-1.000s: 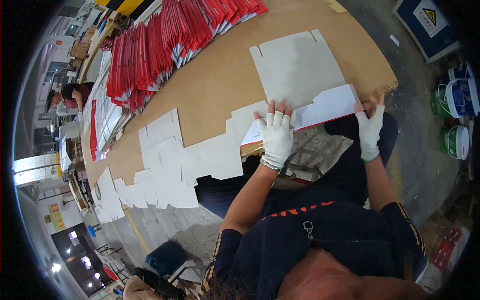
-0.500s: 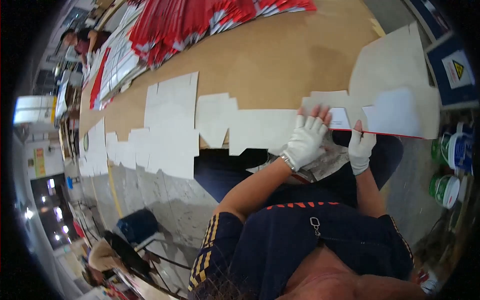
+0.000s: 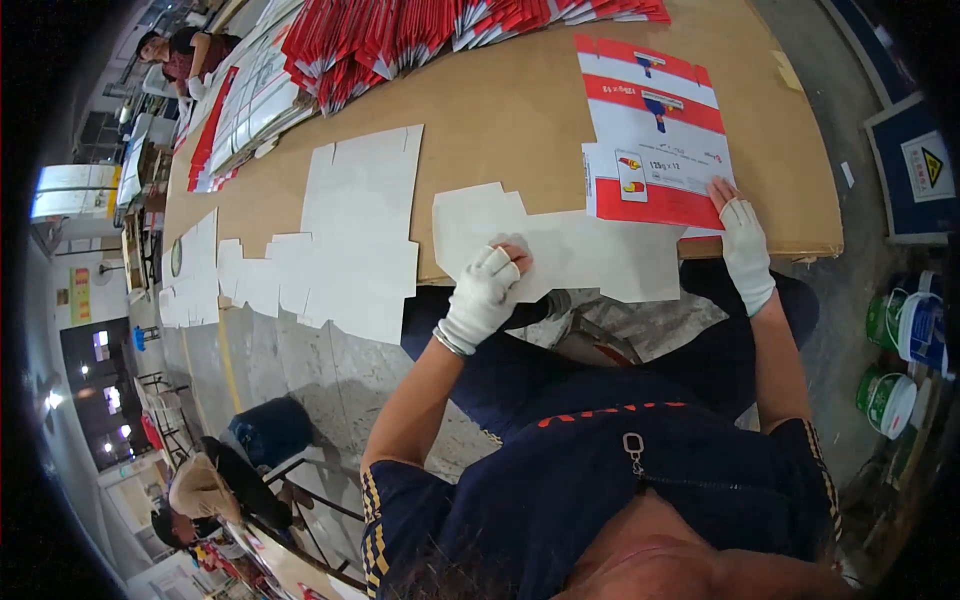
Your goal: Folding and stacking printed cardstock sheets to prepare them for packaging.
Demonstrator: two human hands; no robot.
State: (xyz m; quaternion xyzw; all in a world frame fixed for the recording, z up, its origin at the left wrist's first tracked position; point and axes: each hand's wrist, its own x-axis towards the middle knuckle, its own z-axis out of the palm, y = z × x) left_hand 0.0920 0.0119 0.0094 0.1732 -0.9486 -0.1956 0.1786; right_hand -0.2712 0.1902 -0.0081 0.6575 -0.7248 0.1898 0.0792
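Note:
A cardboard carton blank (image 3: 600,245) lies along the near edge of the table, its plain pale side up. At its right end a red and white printed panel (image 3: 655,145) is face up. My right hand (image 3: 744,245), in a fingerless white glove, rests on the panel's near right corner with fingers stretched out. At the blank's near left edge, my left hand (image 3: 482,295) is closed, fingers curled over the board; its thumb is hidden. Further left lie more pale blanks (image 3: 360,240), overlapping one another.
Red and white folded cartons (image 3: 400,40) are heaped at the far side of the brown table (image 3: 520,110). Buckets (image 3: 888,400) stand on the floor at right, near a blue board (image 3: 915,165). A co-worker (image 3: 185,55) is at the far left. Another person (image 3: 200,495) sits at lower left.
The right end of the blank has turned over leftward, and its printed face now shows. My left hand has moved left and curled; my right hand has moved up and flattened.

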